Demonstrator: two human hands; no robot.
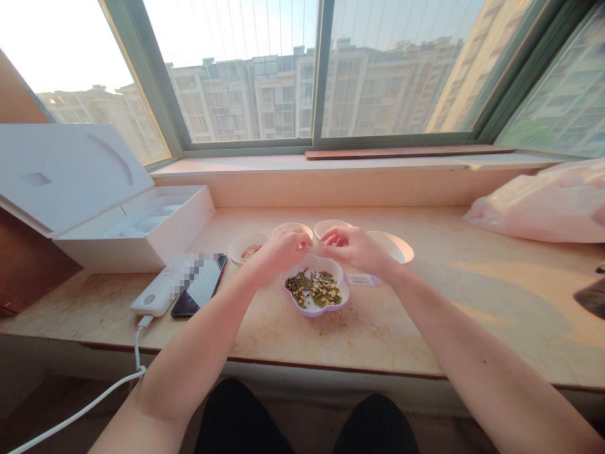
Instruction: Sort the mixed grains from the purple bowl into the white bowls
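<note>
A flower-shaped white dish with a purple rim [314, 311] holds green beans [297, 289] and paler yellowish ones. Behind it, my left hand [289, 247] is over the front of a white bowl [292, 227], fingers curled together; what they hold, if anything, is too small to see. My right hand [344, 244] is at the front of another white bowl [332, 224], its fingers bent and pinched, with any content hidden. A bowl with light brown pieces [249, 252] stands at the left, and a wider white bowl [401, 248] at the right.
An open white box [179, 224], a power bank [154, 293] with a white cable and a black phone [201, 287] are on the left. A small label [363, 280] lies right of the dish. A pinkish plastic bag [543, 205] rests at the far right, below the window.
</note>
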